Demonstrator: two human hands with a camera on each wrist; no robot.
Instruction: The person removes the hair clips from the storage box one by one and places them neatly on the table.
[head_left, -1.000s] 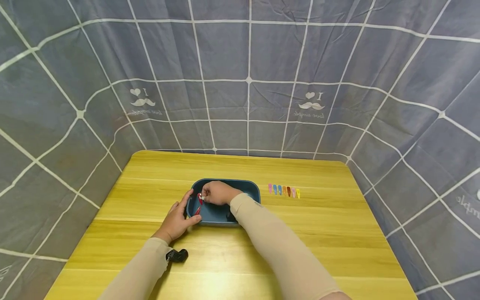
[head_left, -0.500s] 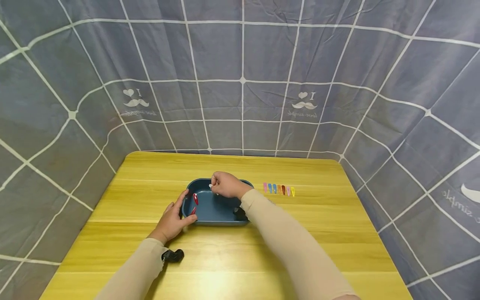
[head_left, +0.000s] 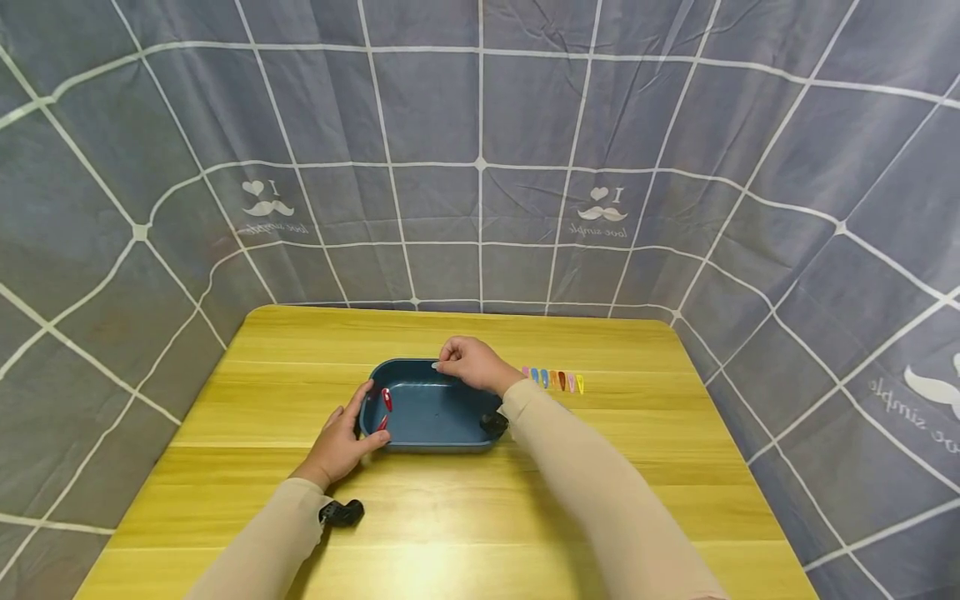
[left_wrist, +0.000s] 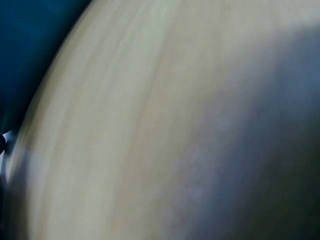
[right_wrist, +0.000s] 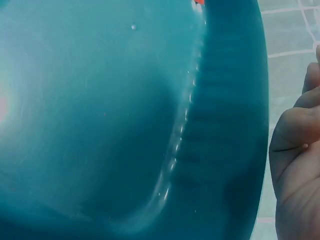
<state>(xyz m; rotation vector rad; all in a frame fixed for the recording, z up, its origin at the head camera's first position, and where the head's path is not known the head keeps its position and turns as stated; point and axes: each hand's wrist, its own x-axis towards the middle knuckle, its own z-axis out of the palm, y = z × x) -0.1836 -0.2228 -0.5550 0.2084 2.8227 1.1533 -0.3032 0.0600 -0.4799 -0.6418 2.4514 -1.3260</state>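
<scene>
A dark blue basin (head_left: pixel 442 447) sits on the wooden table. My left hand (head_left: pixel 339 444) rests at its left end, with the thumb across the front left rim and the straight forefinger along the left side. Two red hair clips (head_left: pixel 387 400) lie inside, at the left; the nearer one is partly behind the thumb. Over the far rim, my right hand (head_left: pixel 477 365) pinches a small whitish hair clip (head_left: pixel 437 366), mostly covered by the fingertips. In the right wrist view, the basin (right_wrist: pixel 225 125) fills the picture and the hand (right_wrist: pixel 300 150) shows at the right edge.
To the right of the basin lies a row of several coloured hair clips (head_left: pixel 553 380), partly behind the right hand and sleeve. A grey checked curtain (head_left: pixel 442 200) surrounds the table (head_left: pixel 420 517). The left wrist view is blurred.
My right hand has risen from beside the red clips inside the basin and moved right to the far rim with the whitish clip. The left hand stays at the basin's left end.
</scene>
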